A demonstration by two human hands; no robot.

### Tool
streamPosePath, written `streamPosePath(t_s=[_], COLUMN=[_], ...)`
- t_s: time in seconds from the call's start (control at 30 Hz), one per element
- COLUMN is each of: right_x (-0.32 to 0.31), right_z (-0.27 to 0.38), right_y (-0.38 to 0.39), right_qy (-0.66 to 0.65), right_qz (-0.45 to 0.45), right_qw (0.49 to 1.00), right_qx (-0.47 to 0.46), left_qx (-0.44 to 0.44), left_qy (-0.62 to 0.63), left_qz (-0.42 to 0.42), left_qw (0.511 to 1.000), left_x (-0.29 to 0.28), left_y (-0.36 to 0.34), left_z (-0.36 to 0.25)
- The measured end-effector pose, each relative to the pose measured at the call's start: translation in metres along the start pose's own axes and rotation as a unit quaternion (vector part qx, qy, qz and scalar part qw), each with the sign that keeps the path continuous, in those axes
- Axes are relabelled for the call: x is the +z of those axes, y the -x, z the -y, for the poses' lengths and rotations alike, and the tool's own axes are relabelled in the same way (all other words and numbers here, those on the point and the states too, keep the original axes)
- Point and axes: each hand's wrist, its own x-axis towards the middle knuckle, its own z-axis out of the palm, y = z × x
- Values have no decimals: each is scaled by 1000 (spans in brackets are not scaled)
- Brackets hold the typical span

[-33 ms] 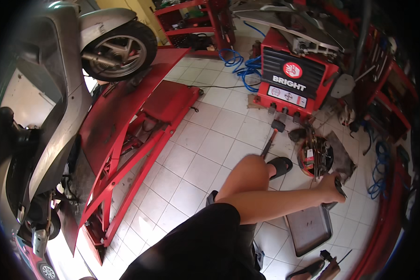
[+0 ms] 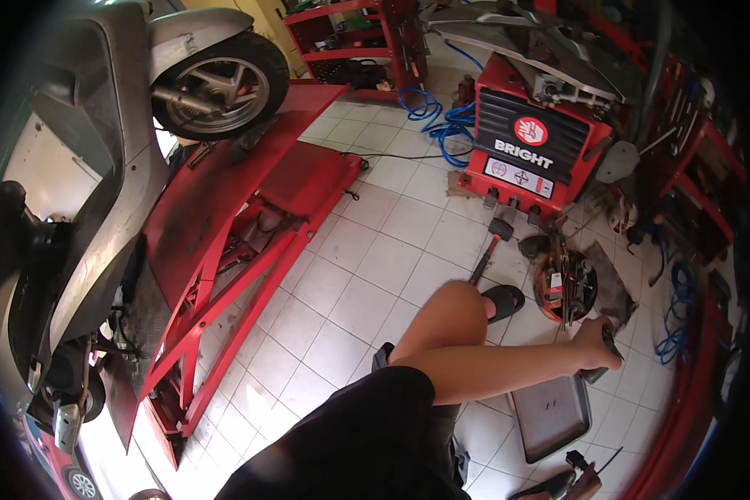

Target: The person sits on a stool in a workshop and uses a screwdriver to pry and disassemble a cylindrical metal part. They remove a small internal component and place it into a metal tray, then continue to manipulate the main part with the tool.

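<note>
My left hand [image 2: 598, 346] reaches across to the right, its fingers closed round a dark part [image 2: 593, 372] that it mostly hides. Just below that hand lies a shallow grey metal tray [image 2: 589, 421] with a few tiny dark pieces in it. At the lower right edge, beside my sandalled foot [image 2: 550, 486], my right hand [image 2: 588, 485] is closed on a thin-shafted tool [image 2: 612, 458]. A small black block [image 2: 577, 459] shows by its fingers; whether it belongs to the tool I cannot tell. A round tub [image 2: 543, 306] crowded with tools stands beyond my left hand.
A hammer [image 2: 493, 244] lies on the tiled floor near my other sandal [image 2: 506, 302]. A red-and-black machine cabinet [image 2: 521, 133] stands ahead, with blue hose [image 2: 446, 137] beside it. To the left, a scooter [image 2: 112, 208] rests on a red scissor lift [image 2: 225, 208]. Red shelving [image 2: 354, 50] stands behind.
The whole view has shifted a little, so the surroundings sit slightly farther right. Both hands keep their grips, and my left hand has turned very slightly.
</note>
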Motion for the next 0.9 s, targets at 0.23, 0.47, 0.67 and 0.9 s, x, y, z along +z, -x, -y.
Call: streamPosePath(t_s=[0.23,0.47,0.67,0.9], right_x=[29,46,69,71], right_z=[-5,-19,-50,35], right_y=[5,1,-12,9], right_qy=[208,161,148,231], right_qz=[2,16,-19,-2], right_qw=[973,986,983,972], right_qx=[-104,-43,-104,43], left_qx=[16,12,19,7], left_qy=[77,86,75,121], left_qz=[-3,36,27,77], left_qw=[997,996,997,990], left_x=[6,-14,-13,-22], left_y=[4,19,12,4], left_z=[-21,-40,-28,-27])
